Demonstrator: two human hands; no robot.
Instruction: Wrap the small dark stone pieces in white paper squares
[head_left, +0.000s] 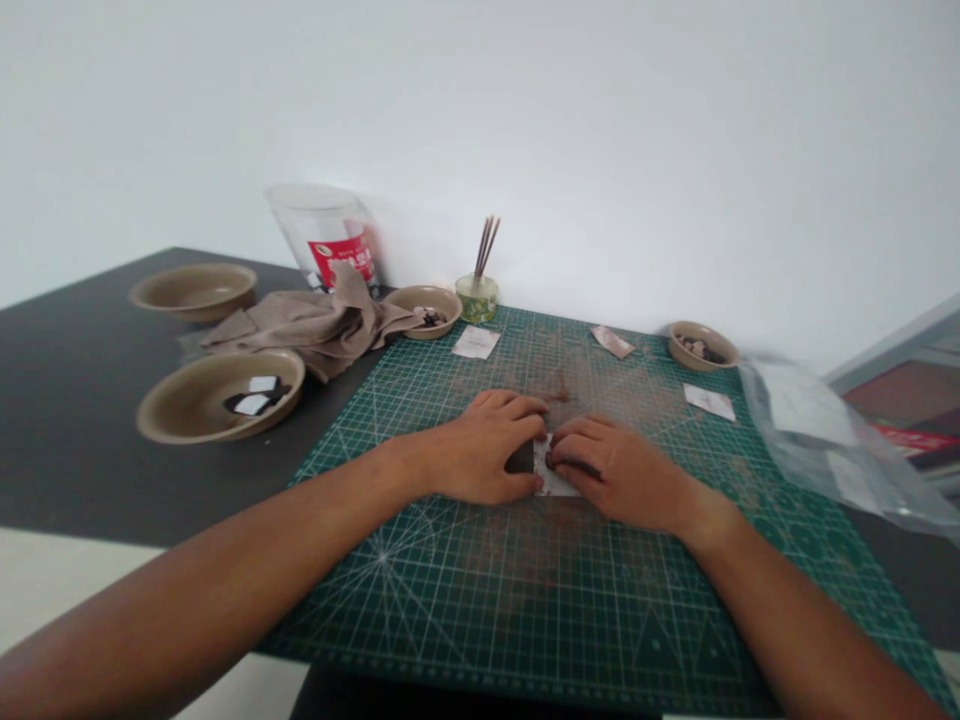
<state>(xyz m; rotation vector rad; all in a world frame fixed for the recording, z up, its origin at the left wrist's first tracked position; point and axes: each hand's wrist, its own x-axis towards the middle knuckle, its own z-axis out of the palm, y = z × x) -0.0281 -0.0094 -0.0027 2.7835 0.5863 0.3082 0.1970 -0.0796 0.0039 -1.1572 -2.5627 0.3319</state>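
A small white paper (564,485) with brown specks lies on the green cutting mat (457,580), partly covered by my hands. My left hand (489,447) rests at the paper's left side, its thumb and fingertips curved apart and holding the edge down. My right hand (634,472), a little blurred, is closed over the paper with its fingertips together on a small dark brown lump (551,459). Most of that lump is hidden, so its kind is not clear. Brown powder is smeared on the mat around both hands.
Bowls with dark pieces stand at left (169,410), back (401,298) and right (701,362). Another bowl (191,290) sits far left. A brown cloth (292,320), clear jar (300,230), green stick holder (477,300), paper slips (476,342) and a plastic bag (810,440) surround the mat.
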